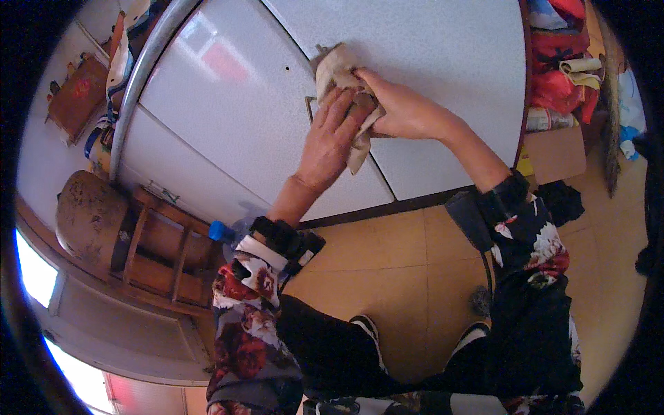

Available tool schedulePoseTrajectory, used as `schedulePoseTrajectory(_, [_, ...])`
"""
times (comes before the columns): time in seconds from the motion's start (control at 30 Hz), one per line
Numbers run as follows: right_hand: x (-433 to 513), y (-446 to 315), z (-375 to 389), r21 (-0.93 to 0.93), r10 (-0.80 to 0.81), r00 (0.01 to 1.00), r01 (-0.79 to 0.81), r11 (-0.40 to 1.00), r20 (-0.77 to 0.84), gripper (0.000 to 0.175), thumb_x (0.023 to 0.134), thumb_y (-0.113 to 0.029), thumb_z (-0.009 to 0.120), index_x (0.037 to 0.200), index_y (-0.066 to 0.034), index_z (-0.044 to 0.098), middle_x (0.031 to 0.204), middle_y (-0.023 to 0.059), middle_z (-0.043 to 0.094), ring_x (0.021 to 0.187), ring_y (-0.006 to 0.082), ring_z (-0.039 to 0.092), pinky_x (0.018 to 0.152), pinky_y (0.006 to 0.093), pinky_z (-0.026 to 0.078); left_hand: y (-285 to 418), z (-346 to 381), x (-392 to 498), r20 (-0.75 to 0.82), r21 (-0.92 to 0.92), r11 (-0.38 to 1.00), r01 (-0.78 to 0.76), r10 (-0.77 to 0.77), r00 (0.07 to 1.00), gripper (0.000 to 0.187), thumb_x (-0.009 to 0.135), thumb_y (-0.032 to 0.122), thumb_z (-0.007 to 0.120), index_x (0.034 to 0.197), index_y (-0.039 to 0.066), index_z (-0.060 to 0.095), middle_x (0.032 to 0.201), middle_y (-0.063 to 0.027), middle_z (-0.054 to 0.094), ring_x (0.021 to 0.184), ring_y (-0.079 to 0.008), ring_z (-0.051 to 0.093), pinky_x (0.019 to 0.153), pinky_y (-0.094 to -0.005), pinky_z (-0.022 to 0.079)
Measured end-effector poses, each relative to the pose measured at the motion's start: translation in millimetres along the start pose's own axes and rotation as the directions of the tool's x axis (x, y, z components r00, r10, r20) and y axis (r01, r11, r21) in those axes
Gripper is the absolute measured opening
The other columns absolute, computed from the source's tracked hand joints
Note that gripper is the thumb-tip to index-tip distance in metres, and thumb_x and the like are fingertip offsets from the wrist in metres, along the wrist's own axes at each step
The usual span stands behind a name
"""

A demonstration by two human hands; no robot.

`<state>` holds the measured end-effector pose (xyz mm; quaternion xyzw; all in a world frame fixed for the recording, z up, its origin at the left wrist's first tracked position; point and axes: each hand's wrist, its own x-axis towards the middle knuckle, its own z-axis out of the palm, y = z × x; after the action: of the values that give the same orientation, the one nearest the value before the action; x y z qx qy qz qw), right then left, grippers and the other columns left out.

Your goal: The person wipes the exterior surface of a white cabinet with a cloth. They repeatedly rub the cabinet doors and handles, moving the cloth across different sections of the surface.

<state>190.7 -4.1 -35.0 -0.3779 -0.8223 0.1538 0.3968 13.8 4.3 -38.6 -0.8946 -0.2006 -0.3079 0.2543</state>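
Note:
A beige cloth (334, 67) is bunched between my two hands, in front of a white speckled cabinet door (441, 62). My left hand (332, 124) lies over the lower left part of the cloth, fingers bent onto it. From the right, my right hand (404, 106) grips the cloth's edge with thumb and fingers apart around it. A small roundish brownish thing shows at my left fingertips; whether it is a knob or a fold of cloth I cannot tell. A loose end of cloth hangs below the hands. Part of a small metal frame shows left of the cloth.
At the left, a curved metal tube (140, 72) runs along the cabinet, with a wooden chair or rack (181, 249) and a blue-capped plastic bottle (220, 231) below. Right of the cabinet are a cardboard box (557, 153), red bags (555, 93) and a broom-like bundle (612, 129). Tiles cover the floor.

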Motion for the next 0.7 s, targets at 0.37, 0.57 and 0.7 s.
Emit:
schedulePoseTrajectory(0.37, [15,-6,-5,0.217,-0.116,0.983,0.145,0.965,-0.144,0.056,0.079,-0.027,0.06,0.124,-0.0009,0.04,0.116,0.0184,0.05,0.108,0.026,0.049,0.093,0.0334,0.038,-4,3,0,-0.206,-0.134,0.978,0.157,-0.183,0.961,0.056,0.07,0.003,0.063,0.122,0.005,0.041,0.124,-0.0235,0.036,0.113,-0.0418,0.039,0.092,-0.0425,0.038])
schedulePoseTrajectory(0.57, [24,9,13,0.391,0.151,0.878,0.044,0.919,-0.455,0.055,0.079,-0.043,0.058,0.114,-0.0008,0.047,0.106,0.0209,0.057,0.099,0.0325,0.056,0.085,0.0382,0.043,3,4,7,-0.146,-0.034,0.99,0.136,-0.139,0.979,0.045,0.071,0.004,0.061,0.113,0.003,0.045,0.126,-0.023,0.036,0.115,-0.0407,0.039,0.091,-0.0428,0.039])
schedulePoseTrajectory(0.7, [24,5,4,0.221,-0.006,0.809,0.167,0.961,-0.587,0.053,0.08,-0.038,0.056,0.115,0.0006,0.046,0.105,0.0223,0.057,0.098,0.0353,0.056,0.085,0.0411,0.043,7,8,25,-0.308,-0.016,0.985,0.174,-0.171,0.936,0.048,0.07,0.003,0.06,0.115,0.002,0.043,0.127,-0.0207,0.036,0.116,-0.0406,0.037,0.093,-0.0418,0.037])
